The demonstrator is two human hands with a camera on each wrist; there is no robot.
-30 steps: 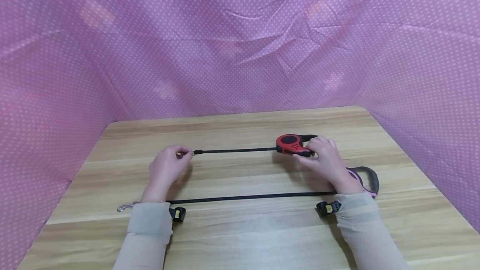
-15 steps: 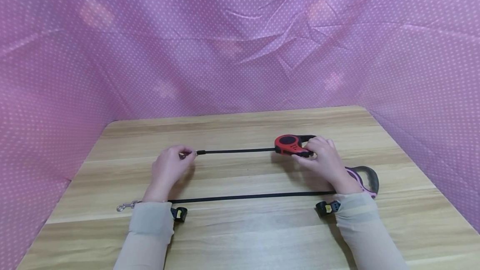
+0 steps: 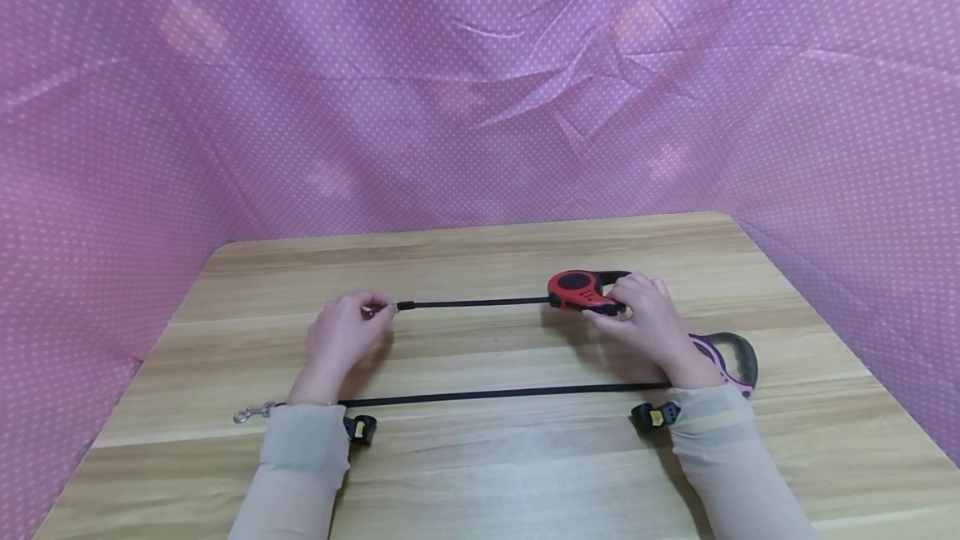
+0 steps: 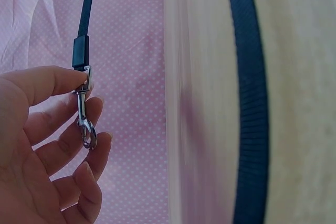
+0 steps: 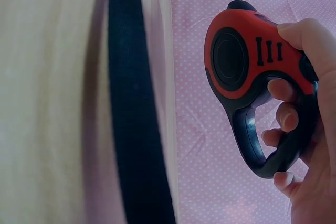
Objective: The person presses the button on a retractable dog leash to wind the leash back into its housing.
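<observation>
Head view, set against one second ago. Left hand [image 3: 341, 340] shifts slightly toward 3 o'clock; pinched metal clip [image 4: 81, 106] goes with it, a touch below 3. Left sleeve [image 3: 300, 448] and its wrist camera [image 3: 362, 430] slide the same way. Red reel [image 3: 573, 290] drifts a little toward 8 o'clock, right hand [image 3: 652, 323] a hair toward 9. Black cord [image 3: 480, 302] between clip and reel spans less.

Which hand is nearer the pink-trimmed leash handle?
Right: the right hand is above and left of the pink-trimmed handle in the head view; the left hand is much farther left.
</observation>
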